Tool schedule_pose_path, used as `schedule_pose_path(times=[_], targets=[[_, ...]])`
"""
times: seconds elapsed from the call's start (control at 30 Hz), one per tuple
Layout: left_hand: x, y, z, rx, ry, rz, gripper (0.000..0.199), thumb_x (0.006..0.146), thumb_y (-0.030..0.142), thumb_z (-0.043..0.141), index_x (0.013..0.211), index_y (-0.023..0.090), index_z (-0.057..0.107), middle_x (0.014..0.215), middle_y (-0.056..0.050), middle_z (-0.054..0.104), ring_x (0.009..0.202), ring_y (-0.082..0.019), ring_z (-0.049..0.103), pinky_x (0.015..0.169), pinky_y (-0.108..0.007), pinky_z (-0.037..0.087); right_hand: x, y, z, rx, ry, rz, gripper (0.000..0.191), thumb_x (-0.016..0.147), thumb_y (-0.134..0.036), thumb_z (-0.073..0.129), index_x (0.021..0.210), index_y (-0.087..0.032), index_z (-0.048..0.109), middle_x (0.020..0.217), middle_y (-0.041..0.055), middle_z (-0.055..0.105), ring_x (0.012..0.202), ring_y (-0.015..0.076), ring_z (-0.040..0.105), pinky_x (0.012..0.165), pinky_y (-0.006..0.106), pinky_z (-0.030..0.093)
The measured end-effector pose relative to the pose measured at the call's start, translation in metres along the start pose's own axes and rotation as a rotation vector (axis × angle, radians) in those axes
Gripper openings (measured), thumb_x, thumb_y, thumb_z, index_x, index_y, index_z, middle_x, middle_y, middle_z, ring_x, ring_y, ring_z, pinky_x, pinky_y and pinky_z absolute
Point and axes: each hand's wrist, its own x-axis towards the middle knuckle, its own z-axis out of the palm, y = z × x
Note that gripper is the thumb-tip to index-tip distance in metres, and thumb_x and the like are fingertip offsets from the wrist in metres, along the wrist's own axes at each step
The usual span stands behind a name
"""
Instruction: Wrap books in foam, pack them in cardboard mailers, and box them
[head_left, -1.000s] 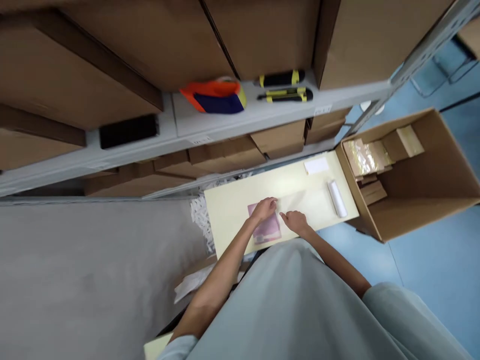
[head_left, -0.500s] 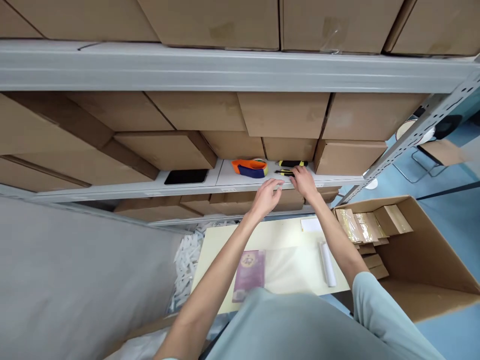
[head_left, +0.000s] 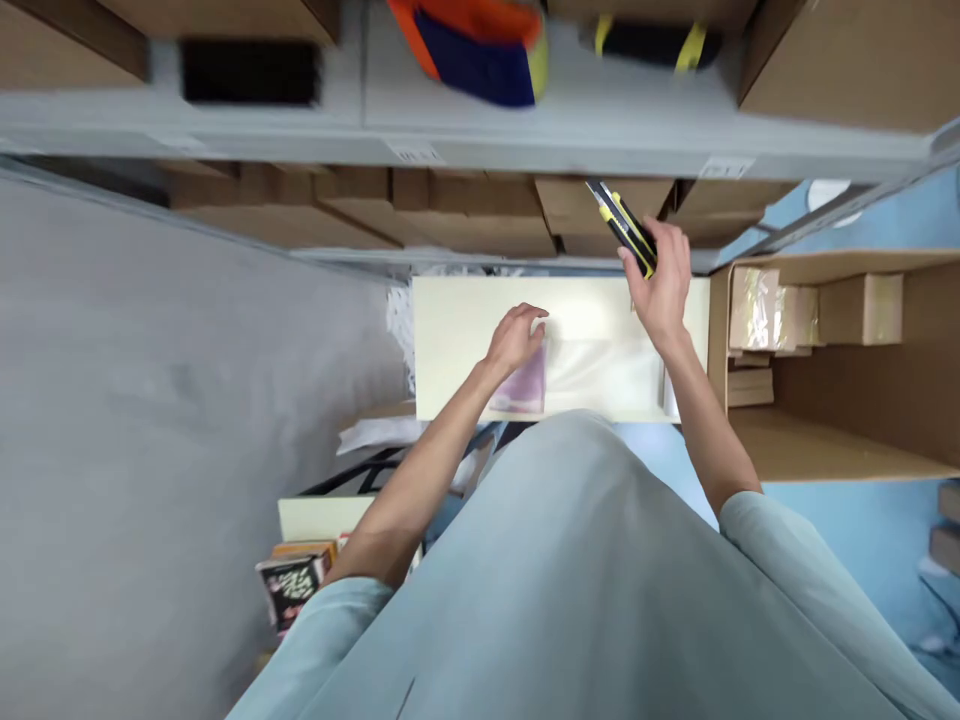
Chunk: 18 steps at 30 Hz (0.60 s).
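My right hand is closed around a black and yellow utility knife, its metal tip pointing up and left. The knife is held above the far edge of the cream tabletop. My left hand hovers over the table with fingers apart and slightly bent, holding nothing. Below it lies a flat purple item, partly covered by the hand. To its right, a clear plastic sheet is spread on the tabletop.
On the shelf ahead sit an orange and blue tape dispenser, a second black and yellow cutter and a flat black object. A large open carton holding small boxes stands right. Books are lower left.
My right hand has picked up the utility knife from the shelf and drawn it back over the table. My left hand has moved back too, and the view has tilted down.
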Motion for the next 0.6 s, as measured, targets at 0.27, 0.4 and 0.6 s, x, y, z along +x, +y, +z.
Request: schedule_pose_path(times=[0.27, 0.4, 0.6], targets=[[-0.04, -0.061, 0.103, 0.078, -0.172, -0.037, 0.044, 0.1, 0.018, 0.055, 0.14, 0.018, 0.073, 0.166, -0.02, 0.058, 0.157, -0.04, 0.049, 0.132, -0.059, 0.039, -0.233, -0.004, 0.114, 0.037, -0.191, 0.734, 0.043, 0.113, -0.045, 0.045, 0.145, -0.018, 0.056, 0.134, 0.02, 0.062, 0.123, 0.0315, 0.067, 0.106, 0.048, 0.061], [-0.04, -0.069, 0.125, 0.045, -0.144, -0.039, 0.051, 0.105, 0.025, 0.054, 0.156, 0.019, 0.061, 0.181, -0.019, 0.043, 0.171, -0.037, 0.031, 0.139, -0.059, 0.026, -0.267, -0.002, 0.134, -0.006, -0.247, 0.767, 0.042, 0.108, -0.037, 0.047, 0.144, -0.016, 0.049, 0.138, 0.0231, 0.061, 0.128, 0.0326, 0.065, 0.105, 0.045, 0.061], [-0.039, -0.084, 0.127, 0.057, -0.111, -0.054, 0.054, 0.11, 0.03, 0.049, 0.163, 0.018, 0.053, 0.182, -0.02, 0.04, 0.175, -0.035, 0.027, 0.141, -0.06, 0.021, -0.28, -0.002, 0.145, -0.083, -0.258, 0.734, 0.044, 0.11, -0.037, 0.044, 0.148, -0.017, 0.044, 0.136, 0.0228, 0.062, 0.127, 0.0338, 0.067, 0.103, 0.046, 0.062]])
